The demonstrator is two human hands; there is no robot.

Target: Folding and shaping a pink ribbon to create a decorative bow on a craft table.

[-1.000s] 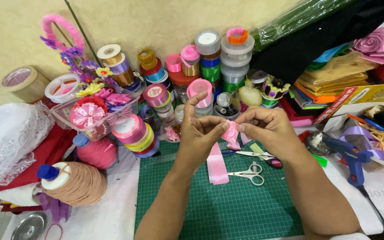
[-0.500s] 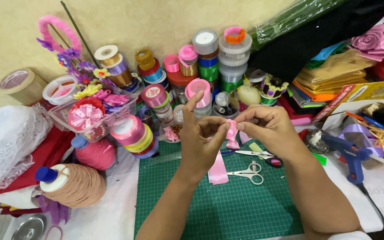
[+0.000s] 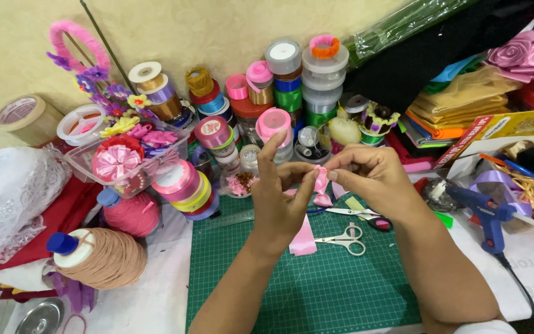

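A green cutting mat [image 3: 316, 284] covers the tabletop at lower centre. Above it, the left hand [image 3: 279, 204] and right hand [image 3: 372, 176] meet mid-frame, fingers pinching a folded pink ribbon [image 3: 321, 183]. Small white scissors [image 3: 344, 238] lie just below.

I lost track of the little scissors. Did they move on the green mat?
No. The small scissors lie on the same part of the green cutting mat, just below the pink-handled scissors, as before.
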